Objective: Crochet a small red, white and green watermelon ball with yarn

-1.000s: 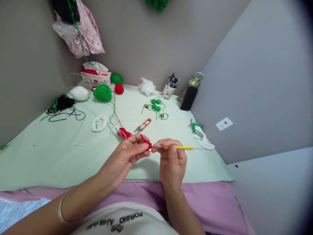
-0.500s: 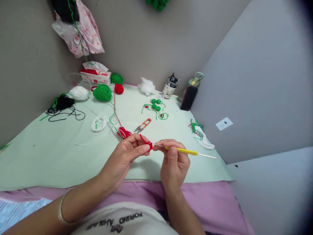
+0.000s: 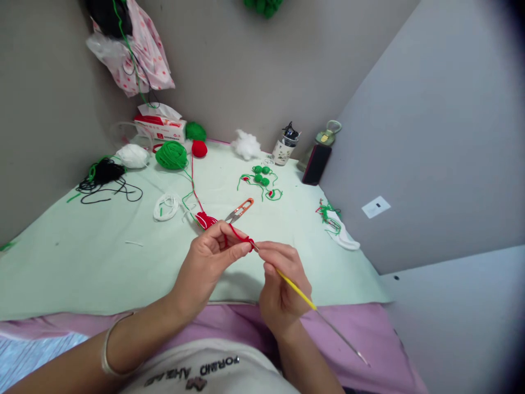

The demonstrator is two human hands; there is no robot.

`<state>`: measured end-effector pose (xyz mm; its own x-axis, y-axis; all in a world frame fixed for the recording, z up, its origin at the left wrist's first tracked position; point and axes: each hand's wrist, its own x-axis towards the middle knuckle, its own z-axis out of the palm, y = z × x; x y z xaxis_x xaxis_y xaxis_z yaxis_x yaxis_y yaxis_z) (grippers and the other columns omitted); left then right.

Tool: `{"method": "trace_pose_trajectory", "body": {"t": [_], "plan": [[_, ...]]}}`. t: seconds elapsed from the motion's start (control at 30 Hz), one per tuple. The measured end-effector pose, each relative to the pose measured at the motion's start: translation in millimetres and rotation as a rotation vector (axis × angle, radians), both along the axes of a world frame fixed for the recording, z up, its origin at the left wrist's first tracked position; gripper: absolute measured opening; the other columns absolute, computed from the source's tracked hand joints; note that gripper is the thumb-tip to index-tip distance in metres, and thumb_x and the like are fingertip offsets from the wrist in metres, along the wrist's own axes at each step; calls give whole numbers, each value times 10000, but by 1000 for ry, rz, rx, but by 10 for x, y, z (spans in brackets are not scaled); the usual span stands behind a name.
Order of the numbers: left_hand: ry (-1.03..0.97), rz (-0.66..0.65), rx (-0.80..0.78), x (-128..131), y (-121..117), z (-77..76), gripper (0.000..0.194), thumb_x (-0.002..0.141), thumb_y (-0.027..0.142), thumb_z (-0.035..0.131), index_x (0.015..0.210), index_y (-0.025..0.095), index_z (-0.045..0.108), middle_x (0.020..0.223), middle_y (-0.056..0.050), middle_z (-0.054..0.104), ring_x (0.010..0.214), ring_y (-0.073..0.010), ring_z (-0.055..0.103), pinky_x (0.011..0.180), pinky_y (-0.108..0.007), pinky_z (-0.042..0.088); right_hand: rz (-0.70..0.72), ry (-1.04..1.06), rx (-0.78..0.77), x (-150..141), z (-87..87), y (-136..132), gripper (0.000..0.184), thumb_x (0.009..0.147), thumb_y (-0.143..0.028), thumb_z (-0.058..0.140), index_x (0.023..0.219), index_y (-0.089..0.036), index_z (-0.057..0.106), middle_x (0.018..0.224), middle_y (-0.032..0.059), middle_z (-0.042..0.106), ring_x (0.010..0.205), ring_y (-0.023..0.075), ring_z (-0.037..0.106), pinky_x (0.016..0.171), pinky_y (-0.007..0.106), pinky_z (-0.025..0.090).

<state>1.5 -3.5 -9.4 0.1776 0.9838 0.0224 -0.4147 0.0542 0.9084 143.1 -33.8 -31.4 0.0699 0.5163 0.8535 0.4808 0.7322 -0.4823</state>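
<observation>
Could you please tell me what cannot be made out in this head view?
In the head view:
- Red piece: partly covered by the left hand.
- Yellow-handled hook: tip at the red piece too small to make out.
- Green bundle: cut off by the top edge.
- Cup: dark contents too small to identify.

There were four small green yarn bobbles (image 3: pixel 258 178).
One yellow-handled metal crochet hook (image 3: pixel 301 294), one small red yarn piece (image 3: pixel 251 244), one pair of orange-handled metal snips (image 3: pixel 235 214), two green yarn balls (image 3: pixel 171 156) and one red yarn ball (image 3: pixel 199 149) were present.
</observation>
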Motion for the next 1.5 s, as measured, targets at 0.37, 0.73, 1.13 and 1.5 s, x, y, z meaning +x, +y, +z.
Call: {"method": "trace_pose_trajectory", "body": {"t": [0.37, 0.73, 1.13, 1.5], "plan": [[-119, -78, -138, 30, -9, 97, 198, 738, 244, 901, 864, 198, 756, 738, 27, 688, 741, -128, 623, 774, -249, 484, 66, 224, -112, -70, -9, 20, 335, 998, -98, 549, 1161, -319, 741, 1046, 37, 786, 981, 204, 728, 828, 404, 612], [-148, -128, -206, 10, -6, 100, 208, 763, 238, 887, 951, 200, 804, 785, 11, 726, 731, -116, 634, 782, -248, 492, 217, 571, -259, -99, -18, 89, 168, 1017, -275, 601, 1024, -284, 768, 958, 33, 784, 863, 184, 730, 769, 365, 616], [-248, -256, -329, 1, -7, 30, 416, 805, 221, 853, 1213, 199, 776, 853, -11, 737, 769, -127, 654, 792, -245, 526, -21, 58, -81, -21, -83, 96, 389, 929, -118, 671, 1189, -391, 768, 1045, 43, 746, 914, 209, 716, 764, 374, 604], [-132, -187, -194, -53, 54, 95, 375, 760, 222, 886, 1128, 256, 821, 771, 23, 673, 771, -118, 615, 802, -232, 495, 286, 581, -411, -11, 96, 174, 158, 975, -326, 655, 930, -252, 786, 848, 24, 721, 740, 153, 670, 661, 299, 572]]}}
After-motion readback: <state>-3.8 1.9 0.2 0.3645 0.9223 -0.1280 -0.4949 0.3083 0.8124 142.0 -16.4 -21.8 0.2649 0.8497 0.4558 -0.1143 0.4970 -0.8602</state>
